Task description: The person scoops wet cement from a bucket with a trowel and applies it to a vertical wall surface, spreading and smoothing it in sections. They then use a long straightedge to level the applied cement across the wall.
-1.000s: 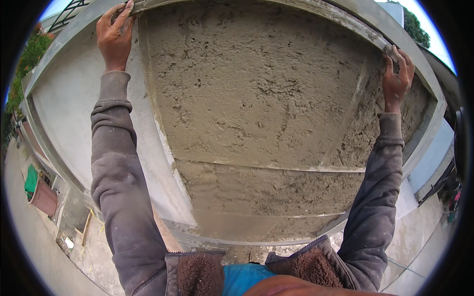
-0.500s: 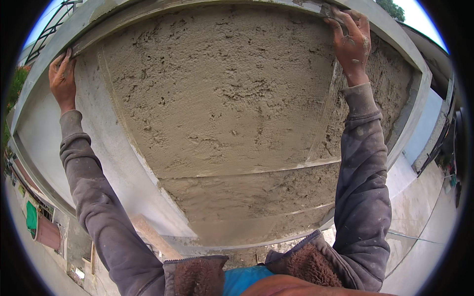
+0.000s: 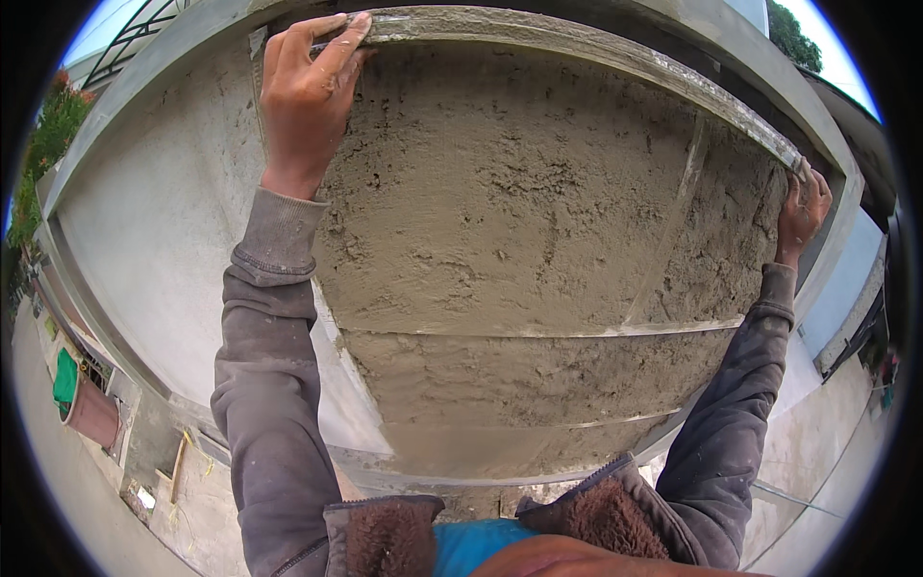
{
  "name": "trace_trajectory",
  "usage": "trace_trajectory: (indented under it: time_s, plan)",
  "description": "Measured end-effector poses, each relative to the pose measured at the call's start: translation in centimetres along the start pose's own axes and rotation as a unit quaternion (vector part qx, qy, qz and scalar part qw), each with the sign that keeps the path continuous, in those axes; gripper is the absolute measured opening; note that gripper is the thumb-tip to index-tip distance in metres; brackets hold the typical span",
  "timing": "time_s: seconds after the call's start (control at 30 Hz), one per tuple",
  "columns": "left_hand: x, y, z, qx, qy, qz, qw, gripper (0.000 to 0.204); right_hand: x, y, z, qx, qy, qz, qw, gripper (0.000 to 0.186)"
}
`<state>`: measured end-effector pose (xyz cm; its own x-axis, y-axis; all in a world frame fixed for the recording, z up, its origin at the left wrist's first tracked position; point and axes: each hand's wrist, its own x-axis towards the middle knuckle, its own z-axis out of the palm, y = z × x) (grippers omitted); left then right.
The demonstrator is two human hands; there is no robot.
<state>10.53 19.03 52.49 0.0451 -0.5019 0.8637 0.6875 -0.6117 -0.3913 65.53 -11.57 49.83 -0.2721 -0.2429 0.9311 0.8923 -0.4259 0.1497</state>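
A long mortar-smeared straightedge [image 3: 577, 41] spans the top of the wall panel, bowed by the lens. At its left end, my left hand [image 3: 310, 101] is closed with thumb and fingers pinching the bar. My right hand [image 3: 804, 210] grips the other end, close to the frame's right side. Behind and below the bar is rough, wet mortar [image 3: 461, 207], pitted in places. Thin pale strips [image 3: 687, 183] run down and across the mortar. The bar's back face is hidden.
A smooth grey panel [image 3: 163, 221] lies left of the mortar. A raised concrete frame [image 3: 77, 168] borders the wall. At lower left stand a brownish bucket [image 3: 93, 412] with green cloth and a small wooden piece [image 3: 179, 466]. Paved floor [image 3: 817, 462] shows at lower right.
Both hands and the straightedge have shifted right. My left hand has moved from the smooth panel's upper left to the mortar's left edge; my right hand is now lower, near the right frame.
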Motion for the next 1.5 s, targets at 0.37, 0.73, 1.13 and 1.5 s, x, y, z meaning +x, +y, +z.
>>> trace_trajectory:
  time_s: [0.37,0.73,1.13,1.5]
  plan:
    - [-4.2,-16.8,-5.3,0.108,-0.011,0.004,0.994,0.034,6.0,-15.5,6.0,0.154,0.045,0.026,0.987,0.025]
    - [-3.1,-16.6,-1.5,0.092,-0.011,0.029,0.995,0.028,5.0,-9.8,6.9,0.086,0.045,-0.069,0.993,0.028]
    - [-15.8,-5.4,-8.0,0.031,-0.094,-0.108,0.989,0.039,-7.4,-11.7,0.8,0.153,-0.094,-0.010,0.984,0.030]
    - [-4.9,-16.9,-3.5,0.106,-0.068,0.012,0.992,0.028,5.6,-14.2,4.9,0.145,0.031,-0.024,0.989,0.023]
